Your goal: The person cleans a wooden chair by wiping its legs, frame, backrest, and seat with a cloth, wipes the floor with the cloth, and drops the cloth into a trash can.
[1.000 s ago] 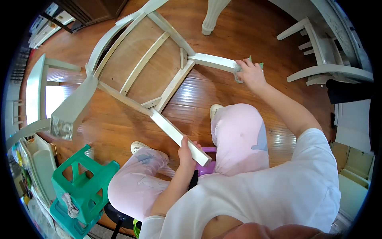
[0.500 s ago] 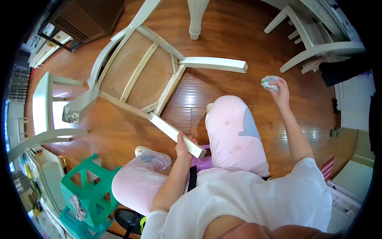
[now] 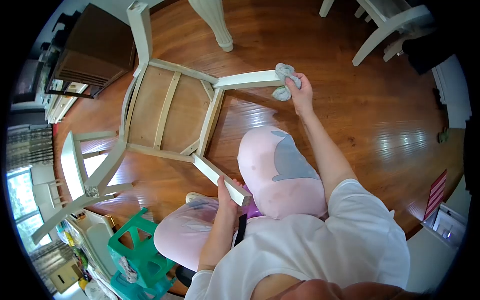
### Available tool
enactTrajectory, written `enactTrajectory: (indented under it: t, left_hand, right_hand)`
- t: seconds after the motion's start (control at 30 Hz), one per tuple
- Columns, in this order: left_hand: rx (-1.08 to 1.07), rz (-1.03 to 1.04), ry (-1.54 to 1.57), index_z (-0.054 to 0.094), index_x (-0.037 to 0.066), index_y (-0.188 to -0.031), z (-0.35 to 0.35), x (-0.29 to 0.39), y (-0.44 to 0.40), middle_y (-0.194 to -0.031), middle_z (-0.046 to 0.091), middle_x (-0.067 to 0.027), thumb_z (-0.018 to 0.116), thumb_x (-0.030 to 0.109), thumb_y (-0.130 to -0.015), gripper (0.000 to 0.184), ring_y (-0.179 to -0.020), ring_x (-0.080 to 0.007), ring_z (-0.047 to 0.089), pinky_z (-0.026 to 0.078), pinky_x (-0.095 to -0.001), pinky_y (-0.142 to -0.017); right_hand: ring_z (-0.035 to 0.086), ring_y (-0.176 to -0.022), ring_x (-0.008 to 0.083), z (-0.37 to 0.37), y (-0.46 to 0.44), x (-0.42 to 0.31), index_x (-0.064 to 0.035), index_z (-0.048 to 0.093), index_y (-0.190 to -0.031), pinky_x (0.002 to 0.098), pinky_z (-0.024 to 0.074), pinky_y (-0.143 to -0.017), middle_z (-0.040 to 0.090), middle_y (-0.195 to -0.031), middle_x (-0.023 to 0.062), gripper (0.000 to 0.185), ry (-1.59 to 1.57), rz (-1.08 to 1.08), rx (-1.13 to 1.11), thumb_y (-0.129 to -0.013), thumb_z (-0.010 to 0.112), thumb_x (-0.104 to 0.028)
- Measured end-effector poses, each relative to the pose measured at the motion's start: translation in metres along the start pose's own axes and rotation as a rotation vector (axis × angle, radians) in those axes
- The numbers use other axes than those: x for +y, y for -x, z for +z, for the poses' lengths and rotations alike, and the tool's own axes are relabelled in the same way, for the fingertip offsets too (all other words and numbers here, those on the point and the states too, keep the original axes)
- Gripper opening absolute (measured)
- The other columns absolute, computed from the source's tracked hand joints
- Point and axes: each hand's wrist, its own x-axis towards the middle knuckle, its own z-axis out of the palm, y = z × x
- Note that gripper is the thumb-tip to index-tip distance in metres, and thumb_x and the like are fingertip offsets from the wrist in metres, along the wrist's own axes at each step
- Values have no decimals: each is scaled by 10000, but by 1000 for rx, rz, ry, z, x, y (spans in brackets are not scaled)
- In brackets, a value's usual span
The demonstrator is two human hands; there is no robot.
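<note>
A white wooden chair (image 3: 212, 117) is tipped over in front of me, with the bare underside of its seat (image 3: 182, 112) showing. My left hand (image 3: 227, 194) is closed around the end part of its near front leg. With my right hand (image 3: 301, 94) I grip a crumpled pale cloth (image 3: 283, 92), which is wrapped over the end of the other front leg (image 3: 247, 80). The cloth hides that leg's tip. Both hands are at leg ends, on either side of my raised knee.
Green plastic stools (image 3: 137, 245) stand at lower left, a small rag (image 3: 127, 270) on them. Another white chair (image 3: 75, 167) is at left. A fluted white furniture leg (image 3: 217, 30) and a white chair (image 3: 390, 25) are at the far side.
My right hand has brought the cloth leftward from open air onto the far chair leg's end. My left hand keeps its hold on the near leg. The camera view has shifted.
</note>
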Motion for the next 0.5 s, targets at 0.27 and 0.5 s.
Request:
enactTrajectory:
  t: [0.27, 0.5]
  left_hand:
    - [56, 73, -138, 494, 58, -1212, 0, -1, -1, -1069, 592, -120, 456, 474, -913, 514, -978, -276, 598, 506, -395, -865]
    - [-19, 89, -94, 411, 60, -1085, 8, 0, 8, -804, 523, -61, 516, 490, -893, 482, -691, -187, 552, 520, -331, -647]
  right_hand:
    - [614, -930, 253, -46, 32, 12, -45, 551, -1023, 337, 478, -834, 639, -958, 128, 281, 677, -171, 103, -787, 692, -104]
    - [553, -1114, 325, -11, 13, -25, -88, 595, -1214, 369, 430, -956, 584, -1191, 191, 349, 497, -410, -21, -867, 598, -126]
